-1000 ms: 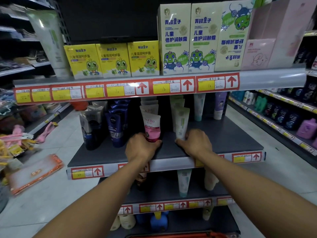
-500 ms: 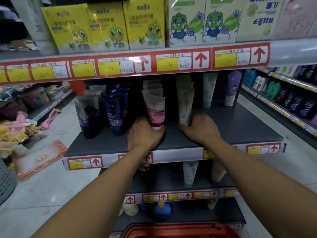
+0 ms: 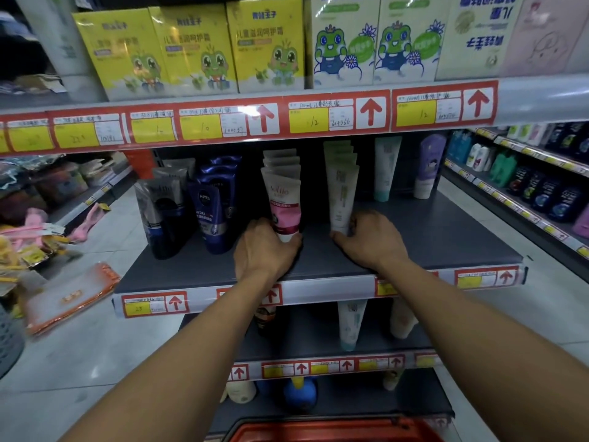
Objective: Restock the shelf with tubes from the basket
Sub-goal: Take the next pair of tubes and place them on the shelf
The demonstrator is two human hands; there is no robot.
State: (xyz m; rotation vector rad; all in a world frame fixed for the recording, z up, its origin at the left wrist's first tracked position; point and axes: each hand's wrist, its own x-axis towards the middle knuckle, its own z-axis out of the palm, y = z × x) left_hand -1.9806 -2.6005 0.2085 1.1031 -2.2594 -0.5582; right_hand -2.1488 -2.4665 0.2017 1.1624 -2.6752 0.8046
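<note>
Since a second ago the view has dropped and drawn closer to the shelving, so the red basket [image 3: 334, 430] now shows along the bottom edge, and both hands have slid a little deeper onto the shelf with the tubes they hold.

The grey shelf [image 3: 430, 237] fills the middle of the view, with a strip of red and yellow price tags [image 3: 312, 119] on the rail above it. On the top level stand yellow frog boxes [image 3: 191, 49] to the left and white frog boxes [image 3: 376, 39] to the right. On the grey shelf, from left to right, stand dark tubes [image 3: 162, 212], blue tubes [image 3: 212, 212], a row of pink tubes, a row of pale green tubes, then a teal-capped tube [image 3: 385, 167] and a purple tube [image 3: 428, 164] further back.

The left hand [image 3: 264, 250] has its fingers curled round the cap end of the front pink tube [image 3: 283, 202], which stands cap down on the shelf. The right hand [image 3: 371, 240] grips the base of the front pale green tube [image 3: 341, 196], also upright, just beside the pink row.
</note>
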